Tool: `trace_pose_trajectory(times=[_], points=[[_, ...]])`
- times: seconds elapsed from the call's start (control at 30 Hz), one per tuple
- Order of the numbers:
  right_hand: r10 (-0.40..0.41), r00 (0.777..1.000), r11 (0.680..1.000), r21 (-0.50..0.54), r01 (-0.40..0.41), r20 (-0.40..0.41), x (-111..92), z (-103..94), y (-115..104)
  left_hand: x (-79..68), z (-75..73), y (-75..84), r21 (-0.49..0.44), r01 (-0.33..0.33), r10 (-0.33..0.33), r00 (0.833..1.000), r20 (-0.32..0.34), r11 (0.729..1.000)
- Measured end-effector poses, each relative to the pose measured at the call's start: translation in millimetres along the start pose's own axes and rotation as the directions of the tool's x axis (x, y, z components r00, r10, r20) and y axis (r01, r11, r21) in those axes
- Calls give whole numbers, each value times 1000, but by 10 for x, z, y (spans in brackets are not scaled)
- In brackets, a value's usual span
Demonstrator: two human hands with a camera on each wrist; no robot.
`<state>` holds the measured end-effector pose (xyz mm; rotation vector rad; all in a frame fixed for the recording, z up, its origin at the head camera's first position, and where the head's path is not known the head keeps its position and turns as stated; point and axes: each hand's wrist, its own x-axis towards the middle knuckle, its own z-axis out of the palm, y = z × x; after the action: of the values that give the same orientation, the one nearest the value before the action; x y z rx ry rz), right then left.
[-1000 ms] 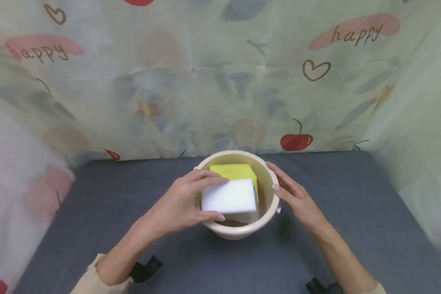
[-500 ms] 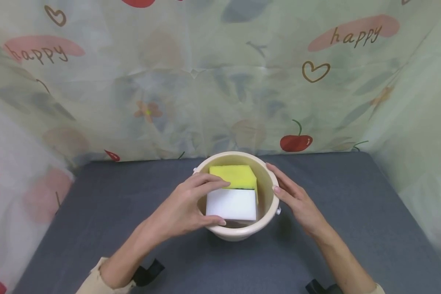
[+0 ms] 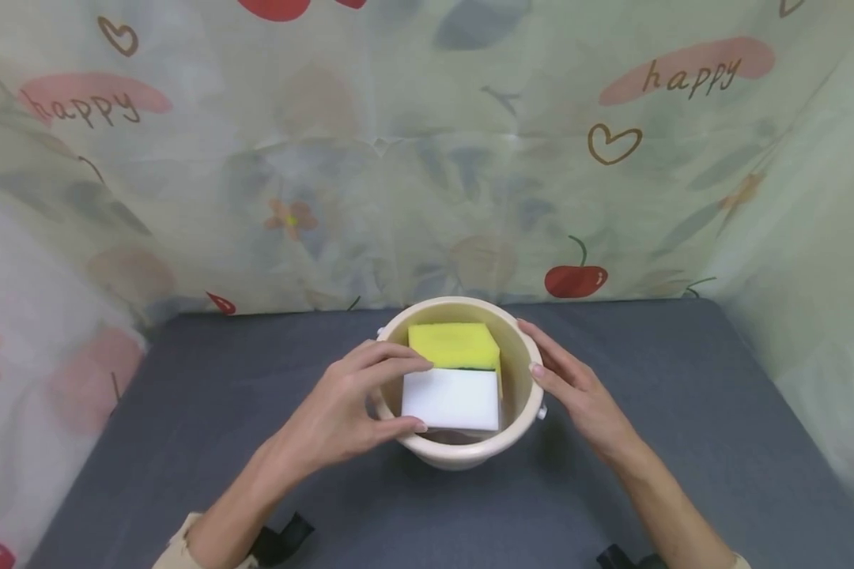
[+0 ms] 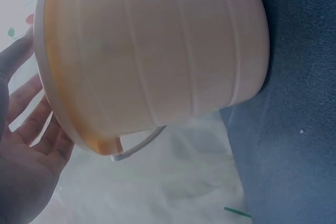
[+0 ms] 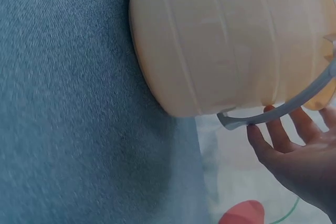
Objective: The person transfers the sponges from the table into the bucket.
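Observation:
A cream plastic bucket stands on the dark grey cloth. Inside it, a yellow sponge with a dark green edge lies toward the back, and a white sponge block sits in front of it. My left hand reaches over the left rim, thumb and fingers spread at the white block's left side. On the other side, my right hand rests against the bucket's right rim with loosely bent fingers. In the right wrist view, its fingers touch the bucket's grey handle.
Dark grey cloth covers the table. A patterned curtain with cherries, hearts and "happy" lettering hangs close behind the bucket and along both sides. Black straps show near both wrists.
The white block has gone down into the bucket in front of the yellow sponge. My left fingers have loosened and drawn slightly left. The right hand has stayed at the rim.

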<state>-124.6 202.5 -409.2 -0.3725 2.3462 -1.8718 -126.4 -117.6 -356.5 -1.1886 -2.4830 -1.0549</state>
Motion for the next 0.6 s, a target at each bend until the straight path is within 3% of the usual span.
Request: trace_pose_trajectory(times=[0.2, 0.6], points=[[-23, 999, 991, -133, 26, 30, -19, -72, -43, -58, -26, -11, -17, 25, -25, 1000, 0, 1000], [-77, 997, 919, -390, 65, -15, -131, -246, -83, -187, -97, -89, 30, 42, -40, 996, -76, 999]])
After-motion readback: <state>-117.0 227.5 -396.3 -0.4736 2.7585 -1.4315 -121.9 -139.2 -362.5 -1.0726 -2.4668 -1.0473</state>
